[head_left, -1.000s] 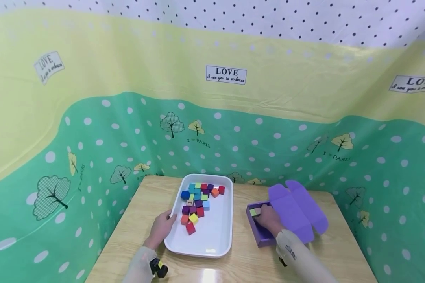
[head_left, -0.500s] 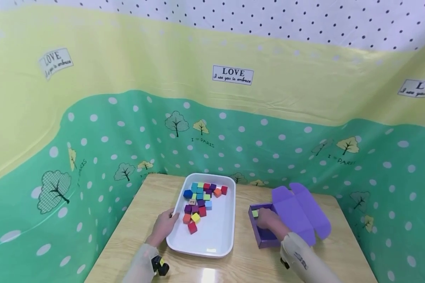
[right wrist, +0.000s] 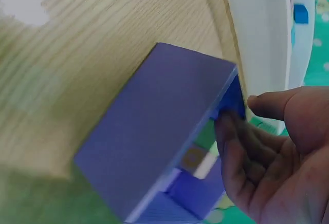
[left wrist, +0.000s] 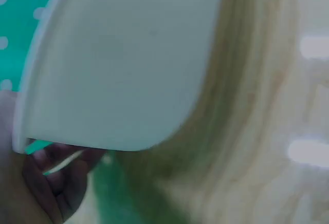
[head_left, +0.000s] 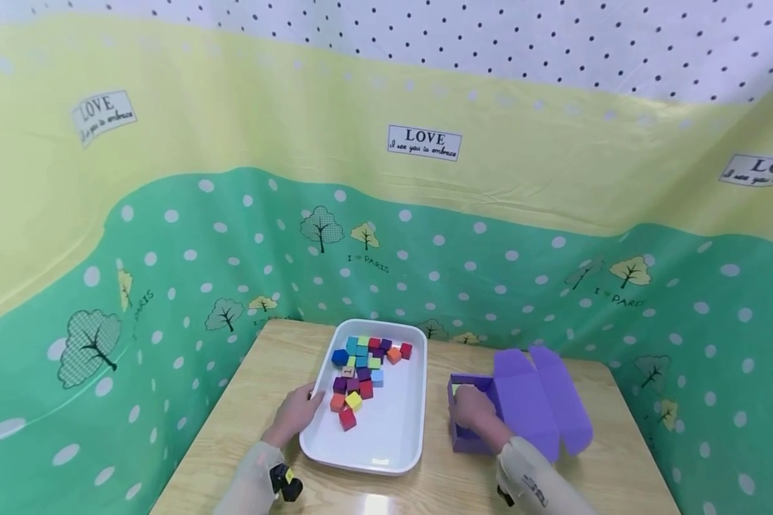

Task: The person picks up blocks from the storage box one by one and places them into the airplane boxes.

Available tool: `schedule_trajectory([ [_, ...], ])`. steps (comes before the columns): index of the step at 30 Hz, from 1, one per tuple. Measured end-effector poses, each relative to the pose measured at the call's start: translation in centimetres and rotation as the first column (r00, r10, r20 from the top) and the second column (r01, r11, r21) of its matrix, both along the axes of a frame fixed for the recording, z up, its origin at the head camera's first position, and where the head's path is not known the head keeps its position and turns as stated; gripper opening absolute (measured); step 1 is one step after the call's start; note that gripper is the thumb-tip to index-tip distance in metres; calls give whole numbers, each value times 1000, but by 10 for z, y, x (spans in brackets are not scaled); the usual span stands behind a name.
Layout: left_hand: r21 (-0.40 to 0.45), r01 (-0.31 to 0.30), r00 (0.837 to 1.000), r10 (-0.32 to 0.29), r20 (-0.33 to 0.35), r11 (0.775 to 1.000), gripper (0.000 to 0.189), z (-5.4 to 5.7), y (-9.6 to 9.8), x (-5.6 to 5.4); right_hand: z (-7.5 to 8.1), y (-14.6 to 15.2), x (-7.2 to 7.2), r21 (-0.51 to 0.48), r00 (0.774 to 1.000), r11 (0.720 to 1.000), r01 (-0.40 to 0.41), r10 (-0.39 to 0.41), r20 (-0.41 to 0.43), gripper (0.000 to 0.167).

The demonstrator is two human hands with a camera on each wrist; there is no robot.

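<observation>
A white tray (head_left: 393,436) of coloured cubes (head_left: 366,385) lies left of centre on the table. My left hand (head_left: 296,409) grips its left rim; in the left wrist view the curled fingers (left wrist: 72,183) are under the tray's edge. To the right stands an open purple cardboard box (head_left: 472,442). My right hand (head_left: 475,409) holds the box's left wall, thumb outside and fingers inside, as the right wrist view shows. A green block (right wrist: 205,135) and a wood-coloured block (right wrist: 193,158) lie in the box, partly hidden by the hand.
The box's lid (head_left: 527,400) lies folded open to the right. A wooden table (head_left: 335,493) bears both containers. Behind and beside it hangs a patterned green and yellow curtain (head_left: 464,250).
My right hand has moved left from the blocks inside the box to its left wall. The box has turned slightly. The left hand stays on the tray rim.
</observation>
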State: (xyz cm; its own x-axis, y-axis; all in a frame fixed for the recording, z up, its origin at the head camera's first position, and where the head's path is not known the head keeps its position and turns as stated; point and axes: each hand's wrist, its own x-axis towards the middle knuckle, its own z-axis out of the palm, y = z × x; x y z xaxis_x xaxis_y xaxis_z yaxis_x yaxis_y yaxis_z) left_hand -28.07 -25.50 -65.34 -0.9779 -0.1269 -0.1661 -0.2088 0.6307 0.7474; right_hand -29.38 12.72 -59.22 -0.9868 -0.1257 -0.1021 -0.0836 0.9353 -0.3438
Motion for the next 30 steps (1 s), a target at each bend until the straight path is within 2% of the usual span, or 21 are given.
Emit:
schedule_trajectory([
  [4,7,-9,999,9,39,1000,49,13,0,4,10,-22,3,54,992,996,-67,73,-107,29],
  [7,6,0,998,0,69,1000,51,17,4,7,18,-46,3,29,979,990,-139,142,-144,24],
  [9,-1,16,998,-16,66,1000,50,16,8,8,22,-63,1,0,977,983,-184,183,-111,18],
  [11,-8,22,998,-21,52,1000,50,13,12,8,22,-81,-5,-28,976,977,-213,212,-40,14],
  [15,7,-15,999,15,29,1000,52,6,19,7,16,-112,-21,-37,965,965,-259,260,39,21],
  [19,-6,-39,999,39,17,999,51,5,19,5,9,-137,-43,-31,958,960,-277,279,69,23],
  [22,-54,-43,999,42,-2,998,51,5,19,7,1,-150,-57,-6,960,964,-266,266,92,16],
  [26,-44,-31,1000,31,5,999,52,2,20,8,-14,-156,-70,39,967,969,-242,238,89,10],
  [30,-48,-33,999,32,-8,998,52,1,18,11,-25,-163,-76,40,957,961,-273,267,112,25],
])
